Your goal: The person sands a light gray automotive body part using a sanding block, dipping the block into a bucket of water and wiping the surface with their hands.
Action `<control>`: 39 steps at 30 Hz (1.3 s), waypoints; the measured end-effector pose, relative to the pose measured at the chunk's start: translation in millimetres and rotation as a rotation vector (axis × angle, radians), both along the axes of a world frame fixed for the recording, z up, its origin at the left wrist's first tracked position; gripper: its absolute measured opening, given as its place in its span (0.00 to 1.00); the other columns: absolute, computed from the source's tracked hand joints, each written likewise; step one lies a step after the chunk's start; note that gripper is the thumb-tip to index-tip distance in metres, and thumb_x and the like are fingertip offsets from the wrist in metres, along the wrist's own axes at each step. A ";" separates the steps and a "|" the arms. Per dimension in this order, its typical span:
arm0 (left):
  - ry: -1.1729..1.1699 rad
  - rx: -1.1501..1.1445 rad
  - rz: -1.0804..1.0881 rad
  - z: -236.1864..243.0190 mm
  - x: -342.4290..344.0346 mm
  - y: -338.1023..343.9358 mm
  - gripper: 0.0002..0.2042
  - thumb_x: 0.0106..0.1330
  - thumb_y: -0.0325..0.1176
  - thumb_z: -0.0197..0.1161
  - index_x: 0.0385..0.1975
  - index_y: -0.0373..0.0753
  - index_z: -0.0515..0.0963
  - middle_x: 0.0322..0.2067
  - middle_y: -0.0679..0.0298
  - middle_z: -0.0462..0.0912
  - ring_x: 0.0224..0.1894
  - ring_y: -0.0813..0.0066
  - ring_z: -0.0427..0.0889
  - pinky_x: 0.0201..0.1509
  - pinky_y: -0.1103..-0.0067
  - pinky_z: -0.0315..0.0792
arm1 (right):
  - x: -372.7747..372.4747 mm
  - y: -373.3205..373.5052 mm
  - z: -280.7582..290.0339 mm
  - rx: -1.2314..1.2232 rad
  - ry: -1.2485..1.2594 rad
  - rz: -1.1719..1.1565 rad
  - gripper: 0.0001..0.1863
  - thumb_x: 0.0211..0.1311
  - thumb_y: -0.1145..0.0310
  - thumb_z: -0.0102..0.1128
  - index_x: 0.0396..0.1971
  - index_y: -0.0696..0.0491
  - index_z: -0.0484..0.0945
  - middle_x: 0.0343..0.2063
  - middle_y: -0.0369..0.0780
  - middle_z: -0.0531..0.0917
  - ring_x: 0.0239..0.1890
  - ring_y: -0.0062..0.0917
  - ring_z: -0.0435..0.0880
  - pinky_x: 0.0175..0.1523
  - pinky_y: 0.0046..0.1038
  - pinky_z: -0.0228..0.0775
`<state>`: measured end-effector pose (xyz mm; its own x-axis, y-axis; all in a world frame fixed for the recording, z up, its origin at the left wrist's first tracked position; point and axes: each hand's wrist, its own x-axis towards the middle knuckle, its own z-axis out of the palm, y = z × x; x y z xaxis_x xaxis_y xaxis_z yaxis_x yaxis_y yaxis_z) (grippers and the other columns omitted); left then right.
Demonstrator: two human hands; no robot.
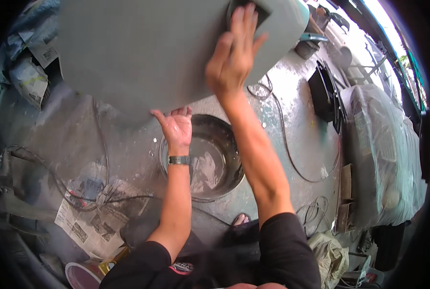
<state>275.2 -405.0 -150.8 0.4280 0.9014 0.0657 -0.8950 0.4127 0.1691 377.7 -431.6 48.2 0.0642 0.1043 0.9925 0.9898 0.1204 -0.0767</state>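
A large smooth grey panel (142, 53) fills the top of the head view. My right hand (234, 65) reaches across it, fingers stretched out and pressing a dark sheet of sandpaper (262, 18) onto the surface; the hand is slightly blurred. At the panel's near edge is my left hand (178, 127), palm up, with the thumb spread away from the fingers. Its fingertips meet the underside of that edge and are partly hidden. Below the panel a round black basin (240, 166) stands on the floor with water in it.
Cables (284, 130) snake over the wet floor. Newspaper sheets (92, 221) lie at lower left by a pink-rimmed bucket (72, 274). A plastic-wrapped part (383, 159) and a black box-like part (323, 94) stand on the right. Newspaper-wrapped items (29, 82) sit at far left.
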 end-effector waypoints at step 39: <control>0.060 -0.109 0.032 -0.8 -5.0 10.1 0.37 0.65 0.72 0.49 0.62 0.49 0.67 0.57 0.69 0.73 0.57 0.70 0.70 0.55 0.68 0.65 | 51.3 -15.2 3.7 -0.006 -0.077 -0.220 0.24 0.73 0.69 0.48 0.66 0.58 0.69 0.68 0.52 0.68 0.73 0.44 0.63 0.76 0.53 0.22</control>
<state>270.2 -394.9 -151.6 0.3993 0.9150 -0.0580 -0.8976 0.4030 0.1786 429.0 -446.7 51.9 0.0100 0.1025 0.9947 0.9951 -0.0987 0.0002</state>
